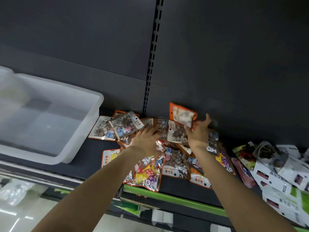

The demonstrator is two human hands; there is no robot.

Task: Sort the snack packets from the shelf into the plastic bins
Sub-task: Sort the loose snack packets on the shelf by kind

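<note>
Several orange-edged clear snack packets [173, 163] lie heaped on the dark shelf [93, 158]. My right hand [198, 133] pinches one orange-rimmed packet [182, 115] and holds it lifted above the heap near the back panel. My left hand [147, 138] lies flat, fingers stretched, on packets in the middle of the pile. A translucent white plastic bin [91, 114] stands on the shelf to the left, and nothing shows inside it. Two more packets [115, 128] lie just beside the bin's right wall.
White and green boxed and bagged goods [282, 174] crowd the shelf's right end. A slotted upright [153, 54] runs down the dark back panel. The shelf front carries a green strip [175, 199], with lower shelves and floor below.
</note>
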